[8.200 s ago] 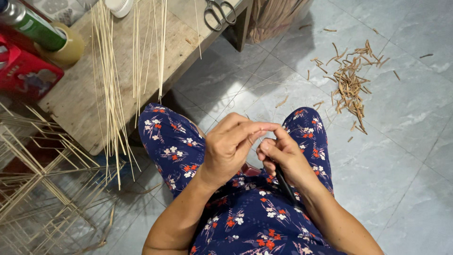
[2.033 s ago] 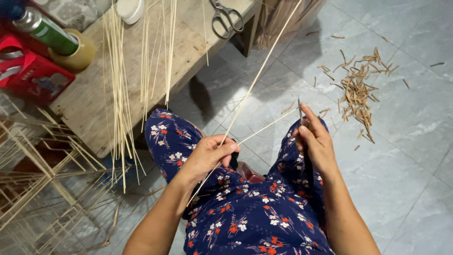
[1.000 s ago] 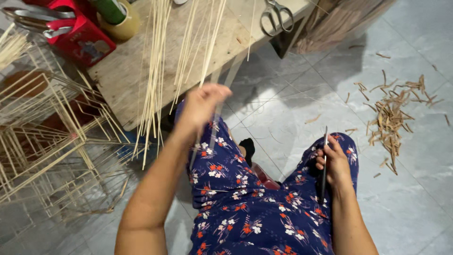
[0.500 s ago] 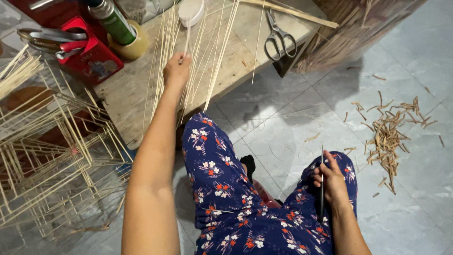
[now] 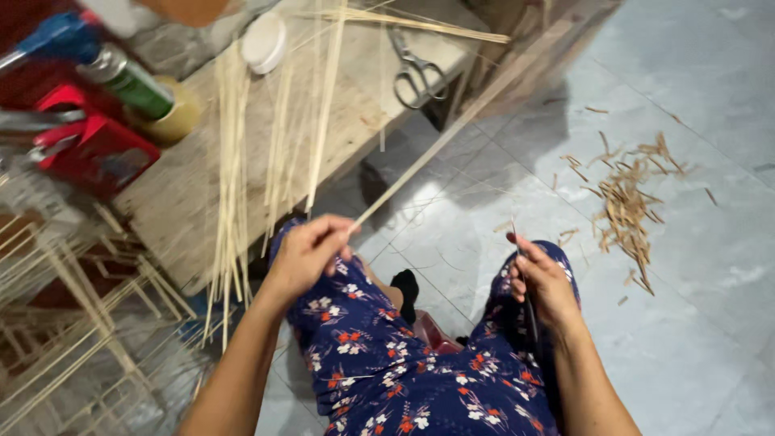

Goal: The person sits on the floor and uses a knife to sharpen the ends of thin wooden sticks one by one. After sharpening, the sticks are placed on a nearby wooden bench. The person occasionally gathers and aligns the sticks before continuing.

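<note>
Holding a long thin pale bamboo strip (image 5: 436, 149) pinched in our left hand (image 5: 311, 250), right hand (image 5: 542, 278) clenched on a slim dark knife (image 5: 529, 303); next, we judge, blade meets strip end.

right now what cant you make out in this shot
- Head view: the thin dark tool in the right hand is mostly hidden by the fingers; its kind is unclear.
- The far end of the stick pinched by the left hand blurs into the bench's corner.
- The blue tool and red box are blurred, the tool cut by the left edge.
</note>
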